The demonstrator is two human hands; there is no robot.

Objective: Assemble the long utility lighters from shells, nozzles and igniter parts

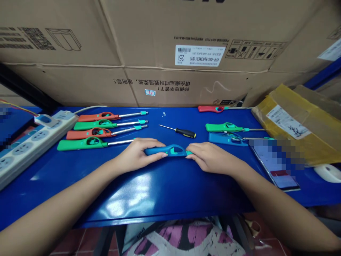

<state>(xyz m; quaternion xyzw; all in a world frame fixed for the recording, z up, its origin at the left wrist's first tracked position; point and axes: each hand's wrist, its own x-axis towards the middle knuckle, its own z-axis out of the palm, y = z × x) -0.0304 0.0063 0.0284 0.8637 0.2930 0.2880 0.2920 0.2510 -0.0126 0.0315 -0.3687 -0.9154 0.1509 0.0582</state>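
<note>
Between my two hands lies a blue gas lighter [177, 150] with a teal trigger, held crosswise over the blue table. My left hand [140, 153] is closed round its handle end, thumb along the near side. The fingers of my right hand [210, 156] pinch the other end by a small green part; the metal tube is hidden under that hand. Beyond them a screwdriver [185, 133] with a black and yellow handle rests on the table. Left of my hands, a green lighter [82, 143] heads a row of several orange and green ones.
Far right lie a red lighter [211, 109], a green lighter [225, 127] and another blue lighter [226, 138]. A phone [277, 167], a yellow-taped box [290, 124] and a white mouse [328, 172] are at right. A power strip [34, 142] borders the left; a big carton [149, 42] stands behind.
</note>
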